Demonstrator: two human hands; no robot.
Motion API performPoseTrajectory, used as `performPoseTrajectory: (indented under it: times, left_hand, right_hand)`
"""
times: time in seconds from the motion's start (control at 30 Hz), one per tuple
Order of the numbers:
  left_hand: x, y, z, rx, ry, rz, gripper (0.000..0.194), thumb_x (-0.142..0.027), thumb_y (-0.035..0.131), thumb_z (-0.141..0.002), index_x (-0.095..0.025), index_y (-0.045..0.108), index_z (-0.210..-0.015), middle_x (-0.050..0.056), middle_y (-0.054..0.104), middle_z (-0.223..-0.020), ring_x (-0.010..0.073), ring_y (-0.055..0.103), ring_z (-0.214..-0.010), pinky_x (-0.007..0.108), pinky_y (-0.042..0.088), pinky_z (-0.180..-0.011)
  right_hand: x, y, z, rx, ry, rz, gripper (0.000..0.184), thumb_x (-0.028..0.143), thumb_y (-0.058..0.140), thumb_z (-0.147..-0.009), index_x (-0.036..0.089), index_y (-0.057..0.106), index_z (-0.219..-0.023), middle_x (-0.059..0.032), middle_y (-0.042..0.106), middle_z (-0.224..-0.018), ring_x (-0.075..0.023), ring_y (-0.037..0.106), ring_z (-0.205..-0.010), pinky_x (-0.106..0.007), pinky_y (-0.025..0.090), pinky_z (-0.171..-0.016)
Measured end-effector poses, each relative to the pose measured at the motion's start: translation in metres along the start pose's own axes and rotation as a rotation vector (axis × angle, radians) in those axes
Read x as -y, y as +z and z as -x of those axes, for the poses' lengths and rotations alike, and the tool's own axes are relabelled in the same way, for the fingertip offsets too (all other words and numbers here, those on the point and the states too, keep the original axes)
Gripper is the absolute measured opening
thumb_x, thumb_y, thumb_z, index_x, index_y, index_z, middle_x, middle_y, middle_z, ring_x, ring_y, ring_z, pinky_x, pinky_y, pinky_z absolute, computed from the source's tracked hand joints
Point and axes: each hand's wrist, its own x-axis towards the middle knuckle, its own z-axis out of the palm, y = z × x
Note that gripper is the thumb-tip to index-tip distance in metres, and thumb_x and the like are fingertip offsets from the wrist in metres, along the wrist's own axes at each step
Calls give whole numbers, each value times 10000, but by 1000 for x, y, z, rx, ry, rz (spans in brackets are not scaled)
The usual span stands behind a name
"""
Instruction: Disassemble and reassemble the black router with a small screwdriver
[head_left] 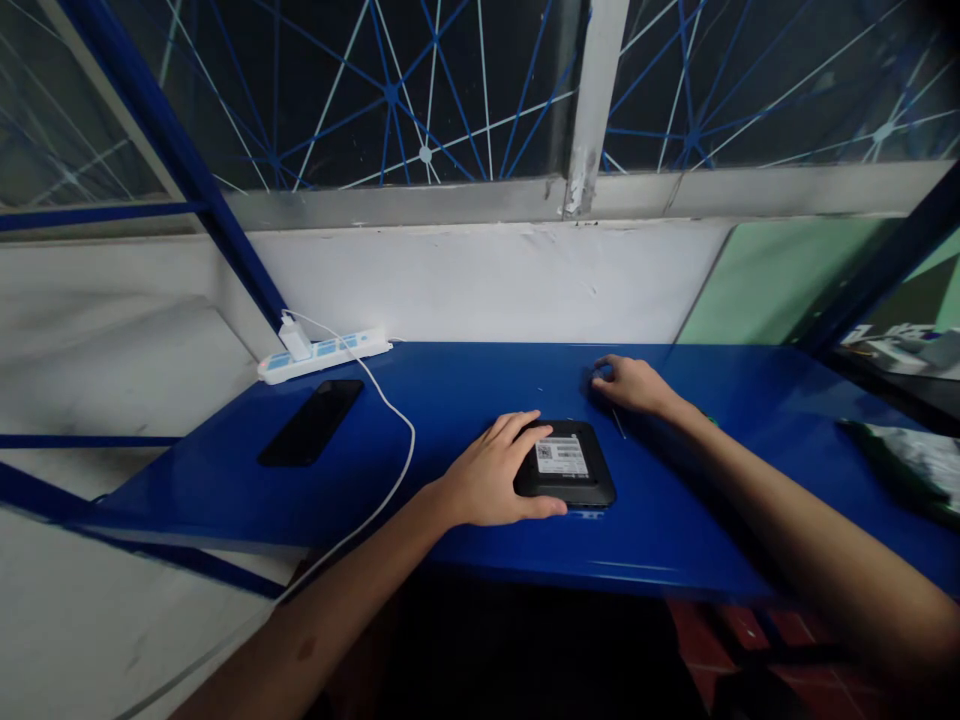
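A small black square device (570, 465) with a white label on its upward face lies near the front edge of a blue table (465, 400). My left hand (495, 470) lies over the device's left side, thumb along its front edge and fingers on top, gripping it. My right hand (630, 383) rests farther back on the table, fingers curled down and pinching at something tiny that I cannot make out. A thin dark rod-like item (618, 422) lies just in front of that hand.
A black phone (311, 422) lies face down at the left. A white power strip (322, 355) with a white charger and cable (397, 440) sits against the back wall. A bag (911, 465) lies at the right edge. Blue frame bars rise on both sides.
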Motion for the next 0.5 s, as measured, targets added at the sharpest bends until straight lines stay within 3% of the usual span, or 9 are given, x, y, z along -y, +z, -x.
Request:
performPoseTrajectory:
  times: [0.23,0.37,0.5]
  left_hand:
    - [-2,0,2,-78,3,-22,978,-794,653,-714,-206,412,-1457,147,400,-1541,382,368,-1400,613,356,-1132]
    - [-1,0,3,-113,1,-30,909,-760,658,-731,-206,442,-1419,138,444,-1497,370,414,-1360,586,370,-1131]
    - [0,0,2,-96,-42,-11,1047,-794,674,-682,-174,362,-1465,175,397,-1518,394,381,-1387,599,355,-1138]
  right_hand:
    - [3,-21,9,-174,5,-331,491,434,486,-921,143,545,-1311,-58,706,-770,-199,705,-654,-362,573,-700]
    - [9,-14,13,-307,-20,-642,517,494,638,-843,155,571,-1226,-38,665,-791,-196,711,-690,-381,594,-751]
    - [16,-8,19,-328,-27,-683,491,507,692,-800,174,594,-1147,-70,690,-898,-215,736,-751,-391,597,-769]
